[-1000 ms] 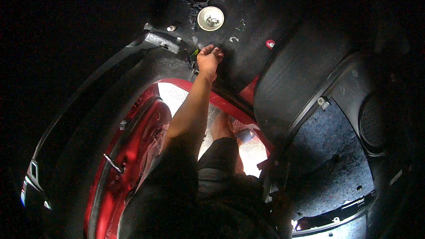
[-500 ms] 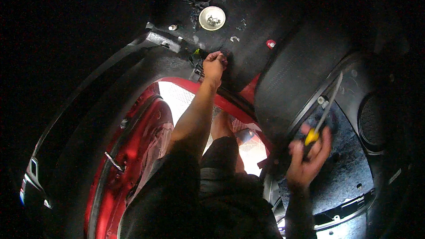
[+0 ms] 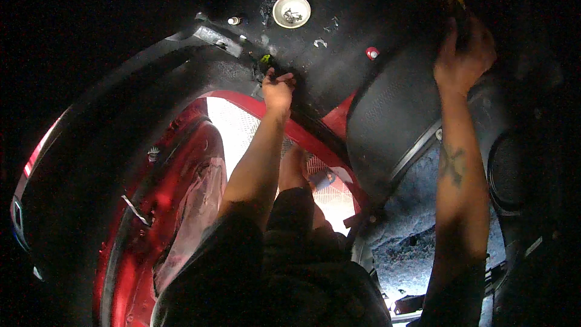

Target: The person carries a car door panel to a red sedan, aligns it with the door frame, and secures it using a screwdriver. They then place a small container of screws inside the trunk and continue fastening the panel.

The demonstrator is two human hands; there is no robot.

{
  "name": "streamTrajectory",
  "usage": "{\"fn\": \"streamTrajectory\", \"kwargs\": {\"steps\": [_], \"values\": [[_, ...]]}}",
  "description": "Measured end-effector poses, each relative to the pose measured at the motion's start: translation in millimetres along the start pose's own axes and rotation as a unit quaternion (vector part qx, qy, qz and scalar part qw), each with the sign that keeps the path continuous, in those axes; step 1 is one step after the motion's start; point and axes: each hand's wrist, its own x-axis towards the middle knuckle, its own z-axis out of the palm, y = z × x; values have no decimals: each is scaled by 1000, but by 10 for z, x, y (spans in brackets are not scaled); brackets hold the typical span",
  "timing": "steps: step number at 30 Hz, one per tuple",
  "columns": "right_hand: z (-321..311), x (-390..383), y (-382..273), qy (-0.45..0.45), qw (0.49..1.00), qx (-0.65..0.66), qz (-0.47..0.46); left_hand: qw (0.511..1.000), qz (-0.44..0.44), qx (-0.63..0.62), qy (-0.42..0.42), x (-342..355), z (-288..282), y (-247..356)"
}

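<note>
My left hand (image 3: 278, 91) is at a dark trim edge with fingers curled, just below a small yellow-green piece (image 3: 265, 60) among dark parts; what it grips is unclear. My right hand (image 3: 465, 60) is raised at the upper right, closed round a yellow-handled screwdriver (image 3: 455, 0) whose shaft points up into shadow. Above my left hand, on the black surface, sit a white bowl (image 3: 292, 5) with small metal pieces, a small pale cylinder (image 3: 234, 20) and a pale C-shaped piece (image 3: 321, 43). A small red item (image 3: 373, 53) lies to the right.
Around me are a red door (image 3: 124, 254), a curved black trim panel (image 3: 91, 133) at left, a red sill (image 3: 308, 139) and, at right, a black seat-like panel (image 3: 381, 121) beside a grey felt panel (image 3: 405, 218). My legs show below, over bright perforated flooring.
My right hand appeared with the screwdriver at lower right half a second ago and has since swung up to the top right. My left hand has shifted slightly left.
</note>
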Motion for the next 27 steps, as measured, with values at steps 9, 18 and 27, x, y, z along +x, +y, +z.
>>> {"fn": "streamTrajectory", "kwargs": {"steps": [9,18,27], "values": [[208,-202,173,-79,985,-125,90,994,10,-63,88,-654,-351,-239],[367,-151,207,-49,985,-149,70,970,84,116,194,-440,-626,-189],[327,-182,196,-11,978,-202,59,612,506,606,49,-783,-63,503]]}}
